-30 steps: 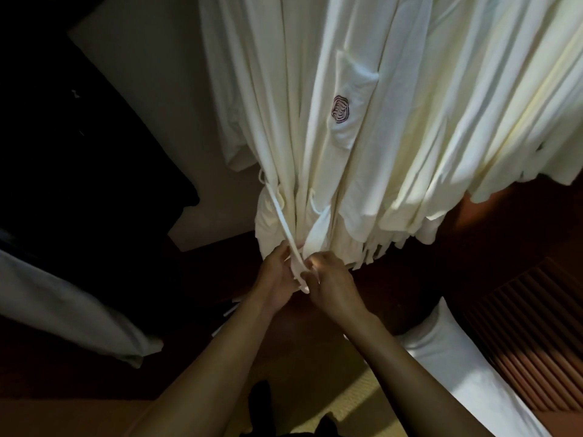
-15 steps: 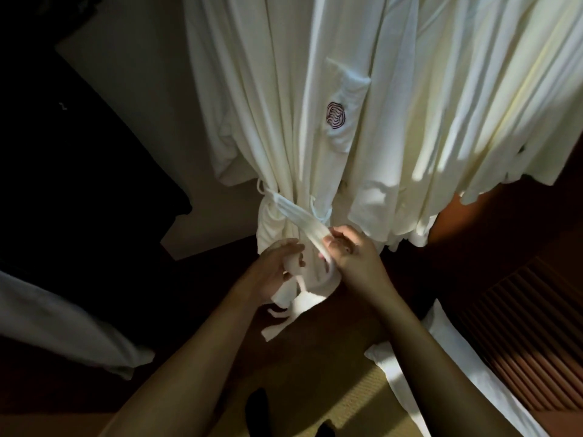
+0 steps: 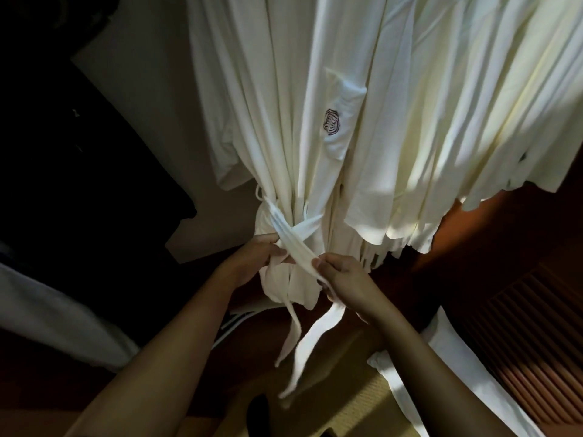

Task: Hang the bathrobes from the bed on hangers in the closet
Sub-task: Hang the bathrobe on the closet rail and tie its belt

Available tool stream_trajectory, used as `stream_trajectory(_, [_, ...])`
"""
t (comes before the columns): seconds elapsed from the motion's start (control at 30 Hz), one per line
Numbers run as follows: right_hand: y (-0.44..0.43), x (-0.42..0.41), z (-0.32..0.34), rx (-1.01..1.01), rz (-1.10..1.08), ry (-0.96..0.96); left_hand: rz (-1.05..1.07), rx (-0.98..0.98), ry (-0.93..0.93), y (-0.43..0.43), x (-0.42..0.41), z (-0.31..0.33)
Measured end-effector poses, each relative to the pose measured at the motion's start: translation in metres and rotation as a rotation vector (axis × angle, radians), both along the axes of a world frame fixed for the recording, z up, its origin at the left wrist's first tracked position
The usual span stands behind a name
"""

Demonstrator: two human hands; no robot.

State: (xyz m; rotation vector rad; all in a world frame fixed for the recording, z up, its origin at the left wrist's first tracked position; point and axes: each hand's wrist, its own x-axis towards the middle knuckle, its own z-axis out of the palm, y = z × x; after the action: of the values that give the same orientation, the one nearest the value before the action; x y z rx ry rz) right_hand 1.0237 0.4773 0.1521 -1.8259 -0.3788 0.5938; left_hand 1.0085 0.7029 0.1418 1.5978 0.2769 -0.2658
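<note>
- Centre frame, low down: left hand (image 3: 252, 260) and right hand (image 3: 344, 279) are both on the belt (image 3: 295, 247) of the front robe (image 3: 284, 121).
- Robe is white and hangs upright, its top cut off by the frame edge.
- Belt wraps the robe's waist and bunches the cloth there. Two strands cross just above the hands.
- Left hand has its fingers curled round a strand at the crossing, close against the robe cloth.
- Right hand pinches the wide strand between thumb and fingers. That strand runs taut from the waist down to the hand.
- Two loose belt ends (image 3: 296, 351) hang below the hands, sunlit, with blurred tips.
- Pocket (image 3: 345, 99) on the robe carries a dark round logo (image 3: 332, 122), above and right of the hands.
- Other robes (image 3: 457, 121) hang just beside it on the right, packed close, with light on their hems.
- Pale wall (image 3: 142, 105) shows behind the robe on the left. Further left is a dark area too dim to read.
- White cloth (image 3: 47, 310) sits low at the left edge.
- White cushion (image 3: 441, 373) lies at lower right, with a slatted wood panel (image 3: 520, 326) beside it.
- Floor (image 3: 347, 405) shows as a tan lit patch between the forearms.
</note>
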Motion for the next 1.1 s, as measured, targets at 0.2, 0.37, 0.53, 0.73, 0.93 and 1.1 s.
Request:
stream_trajectory(0.2, [-0.007, 0.006, -0.024, -0.137, -0.047, -0.117, 0.181, -0.354, -0.026, -0.01, 0.011, 0.016])
stream_trajectory(0.37, [-0.004, 0.019, -0.051, -0.375, -0.086, -0.297, 0.273, -0.153, -0.028, -0.032, 0.008, 0.016])
stream_trajectory(0.53, [0.034, 0.035, -0.028, -0.046, -0.2, 0.271, 0.232, -0.158, -0.002, -0.047, -0.01, 0.004])
stream_trajectory(0.73, [0.05, 0.049, -0.004, 0.667, -0.375, 0.804, 0.455, -0.271, 0.245, -0.048, -0.031, -0.02])
stream_trajectory(0.93, [0.043, 0.049, -0.016, 0.553, -0.298, 0.549, 0.533, 0.289, -0.039, -0.053, -0.021, -0.006])
stream_trajectory(1.1, [0.033, 0.048, -0.011, 0.497, -0.315, 0.484, 0.354, 0.149, 0.03, -0.062, -0.011, 0.009])
